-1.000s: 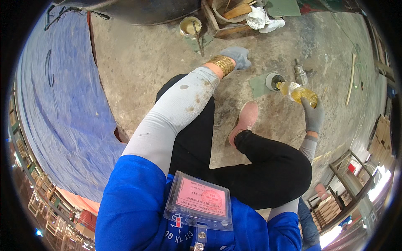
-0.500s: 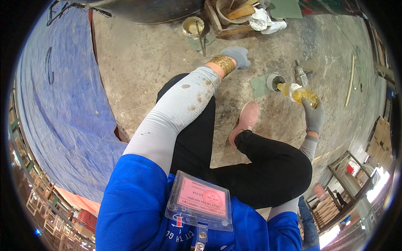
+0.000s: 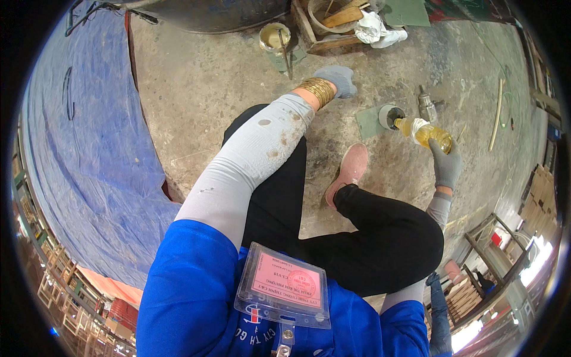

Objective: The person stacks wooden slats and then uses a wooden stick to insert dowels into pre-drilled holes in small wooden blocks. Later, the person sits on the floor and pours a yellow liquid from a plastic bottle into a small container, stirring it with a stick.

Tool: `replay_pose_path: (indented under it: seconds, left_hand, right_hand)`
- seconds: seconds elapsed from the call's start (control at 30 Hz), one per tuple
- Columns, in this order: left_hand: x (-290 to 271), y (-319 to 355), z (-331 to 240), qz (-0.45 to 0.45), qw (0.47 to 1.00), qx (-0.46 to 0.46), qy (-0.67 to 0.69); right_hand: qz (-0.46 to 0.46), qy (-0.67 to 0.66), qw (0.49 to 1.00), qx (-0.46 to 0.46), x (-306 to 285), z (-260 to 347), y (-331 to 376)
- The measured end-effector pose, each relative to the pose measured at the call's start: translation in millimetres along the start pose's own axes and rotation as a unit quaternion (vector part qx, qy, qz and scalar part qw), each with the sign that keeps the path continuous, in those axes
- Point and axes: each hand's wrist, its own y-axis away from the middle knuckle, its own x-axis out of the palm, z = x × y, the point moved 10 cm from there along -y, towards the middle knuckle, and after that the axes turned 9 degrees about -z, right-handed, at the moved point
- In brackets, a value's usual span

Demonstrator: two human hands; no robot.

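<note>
My right hand [image 3: 447,165], in a grey glove, is closed around the base of a clear plastic bottle [image 3: 424,132] of yellow liquid. The bottle is tilted, its neck pointing left at the mouth of a small round pot [image 3: 391,117]; I cannot make out the flow. That pot stands on a green square sheet [image 3: 370,123] on the floor. Beyond the bottle is a metal spray gun [image 3: 426,105]. My left hand [image 3: 336,82], also gloved in grey, is held out past my knee with its fingers curled in and nothing seen in them.
A tub of pale paste [image 3: 274,37] with a stick [image 3: 285,55] stands farther off. Behind it are a large dark drum [image 3: 208,16] and a wooden crate [image 3: 333,44] holding a bowl and white cloth [image 3: 376,30]. Blue tarp [image 3: 95,160] covers the left side; a thin strip [image 3: 496,116] lies right.
My hands and the bottle keep almost the same place and tilt. At the lower right, a person's trouser leg has shifted slightly.
</note>
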Motion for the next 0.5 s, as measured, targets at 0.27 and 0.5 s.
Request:
replay_pose_path:
  seconds: [0.27,0.5]
  left_hand:
    - [-0.5,0.8,4.0,-0.001,1.000,-0.005,-0.005]
    - [0.4,0.4,3.0,0.007,1.000,0.001,-0.010]
  right_hand:
    - [0.015,-0.015,1.000,0.016,2.5,1.9,-0.8]
    - [0.008,0.004,1.000,0.013,-1.1,4.6,0.6]
